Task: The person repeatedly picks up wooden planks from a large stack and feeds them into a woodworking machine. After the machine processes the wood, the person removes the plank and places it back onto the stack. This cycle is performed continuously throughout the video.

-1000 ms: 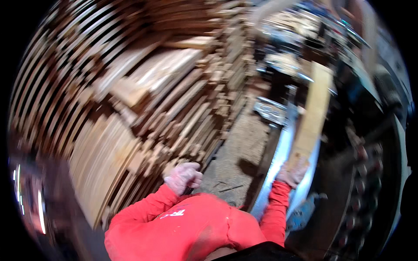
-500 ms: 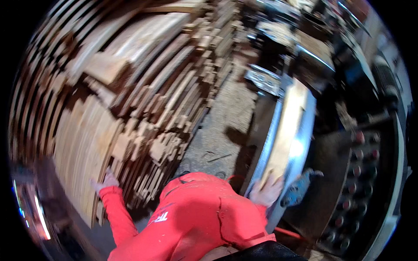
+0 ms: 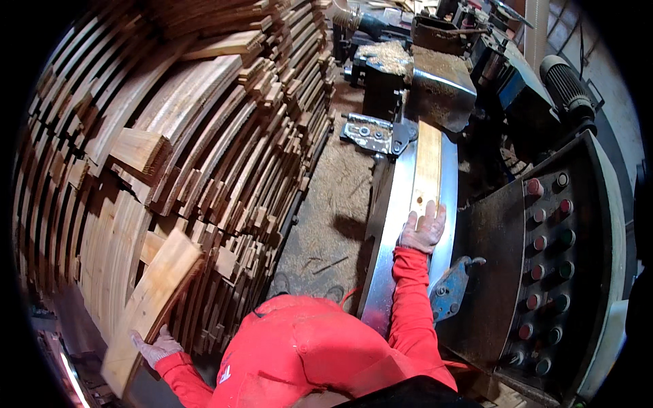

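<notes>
My left hand [image 3: 157, 345] is closed round the near part of a pale wooden board [image 3: 151, 300], which tilts up and away in front of the stacked planks. On the right, my right hand [image 3: 423, 230] lies with fingers stretched over the near end of another wooden plank [image 3: 428, 163]. That plank rests lengthwise on the shiny metal machine bed [image 3: 388, 265], and its far end reaches the cutting housing [image 3: 442, 88]. Beside the bed, left of the plank, sits a metal guide bracket [image 3: 373, 134].
Tall stacks of planks [image 3: 224, 170] fill the left side. Sawdust covers the floor [image 3: 326, 211] between stacks and machine. A control panel [image 3: 551, 272] with several buttons stands at the right, below a motor [image 3: 568, 85]. A blue clamp-like part [image 3: 449, 292] juts beside the bed.
My left hand has lifted a board up off the left stack. My right hand has moved forward along the bed, and the plank under it has advanced toward the housing.
</notes>
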`<state>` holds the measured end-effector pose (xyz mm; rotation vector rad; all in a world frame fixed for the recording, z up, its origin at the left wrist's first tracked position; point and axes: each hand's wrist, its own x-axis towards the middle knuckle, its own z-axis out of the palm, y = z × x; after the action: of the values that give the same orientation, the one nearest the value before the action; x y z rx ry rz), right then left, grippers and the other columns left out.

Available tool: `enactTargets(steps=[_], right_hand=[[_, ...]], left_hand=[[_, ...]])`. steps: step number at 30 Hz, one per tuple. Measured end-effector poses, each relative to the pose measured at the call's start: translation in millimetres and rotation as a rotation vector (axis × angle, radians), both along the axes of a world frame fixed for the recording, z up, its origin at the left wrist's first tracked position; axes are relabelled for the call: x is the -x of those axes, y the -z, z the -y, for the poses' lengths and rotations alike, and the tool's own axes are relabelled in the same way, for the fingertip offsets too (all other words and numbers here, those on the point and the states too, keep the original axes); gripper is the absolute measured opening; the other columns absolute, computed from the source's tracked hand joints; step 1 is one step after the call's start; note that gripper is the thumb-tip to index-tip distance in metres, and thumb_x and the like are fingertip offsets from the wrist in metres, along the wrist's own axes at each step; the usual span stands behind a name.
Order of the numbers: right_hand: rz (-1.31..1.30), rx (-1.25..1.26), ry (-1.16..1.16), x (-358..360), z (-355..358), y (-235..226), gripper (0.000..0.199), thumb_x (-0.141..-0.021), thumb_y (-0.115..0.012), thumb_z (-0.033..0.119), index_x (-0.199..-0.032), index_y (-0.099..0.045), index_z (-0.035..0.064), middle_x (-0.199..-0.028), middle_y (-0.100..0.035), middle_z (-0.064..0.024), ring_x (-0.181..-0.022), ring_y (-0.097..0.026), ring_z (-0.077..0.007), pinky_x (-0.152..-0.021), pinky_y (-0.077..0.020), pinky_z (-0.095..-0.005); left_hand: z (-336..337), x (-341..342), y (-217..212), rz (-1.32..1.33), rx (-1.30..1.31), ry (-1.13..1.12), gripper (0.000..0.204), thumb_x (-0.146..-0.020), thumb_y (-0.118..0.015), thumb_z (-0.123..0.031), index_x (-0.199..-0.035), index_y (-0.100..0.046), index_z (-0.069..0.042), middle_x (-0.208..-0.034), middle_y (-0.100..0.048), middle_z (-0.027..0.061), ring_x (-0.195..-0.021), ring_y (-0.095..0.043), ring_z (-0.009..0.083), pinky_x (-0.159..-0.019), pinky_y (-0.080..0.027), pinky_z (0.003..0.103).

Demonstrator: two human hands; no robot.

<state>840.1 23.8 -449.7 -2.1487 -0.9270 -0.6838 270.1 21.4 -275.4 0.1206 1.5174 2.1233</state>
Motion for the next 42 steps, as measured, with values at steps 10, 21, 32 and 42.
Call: enactTargets(steps=[10, 21, 32, 42], right_hand=[[0.219, -0.303, -0.789, 63, -38, -142, 0.098, -0.072, -0.060, 0.072, -0.141, -0.038, 0.0063, -0.142, -0.036, -0.0224, -0.130, -0.036, -0.0374, -0.107, -0.0304, -0.0471], [-1.152, 0.386, 0.091, 181, 262, -44, 0.084, -0.067, -0.074, 0.042, -0.137, -0.041, 0.0099, -0.138, -0.035, -0.0290, -0.119, -0.042, -0.0486, -0.096, -0.0399, -0.0517], [-0.057, 0.174, 0.310, 35, 33, -15, 0.083, -0.068, -0.075, 0.035, -0.139, -0.040, 0.0139, -0.142, -0.032, -0.0221, -0.123, -0.041, -0.0425, -0.101, -0.0376, -0.0492], [-0.123, 0.297, 0.022, 23, 15, -20, 0.068, -0.066, -0.074, 0.023, -0.129, -0.052, 0.0119, -0.136, -0.038, -0.0250, -0.123, -0.037, -0.0465, -0.102, -0.0358, -0.0511]], left_hand=[[-209, -218, 20, -0.904, -0.734, 1.448, 0.035, -0.100, -0.040, -0.017, -0.131, -0.045, -0.002, -0.130, -0.050, 0.0116, -0.119, -0.049, 0.0222, -0.100, -0.043, 0.033], [-33, -429, 129, -1.218, -0.165, 2.443, 0.064, -0.083, -0.047, -0.069, -0.091, -0.070, -0.009, -0.080, -0.068, 0.0110, -0.074, -0.065, 0.0260, -0.070, -0.051, 0.036], [-84, -298, 38, -0.727, 0.012, 2.097, 0.027, -0.090, -0.057, -0.026, -0.099, -0.065, -0.002, -0.085, -0.066, 0.0112, -0.076, -0.063, 0.0171, -0.069, -0.052, 0.030], [-101, 29, 90, 0.158, -0.196, 0.268, 0.054, -0.091, -0.052, -0.045, -0.116, -0.051, 0.004, -0.083, -0.061, 0.0144, -0.064, -0.059, 0.0265, -0.055, -0.053, 0.033]])
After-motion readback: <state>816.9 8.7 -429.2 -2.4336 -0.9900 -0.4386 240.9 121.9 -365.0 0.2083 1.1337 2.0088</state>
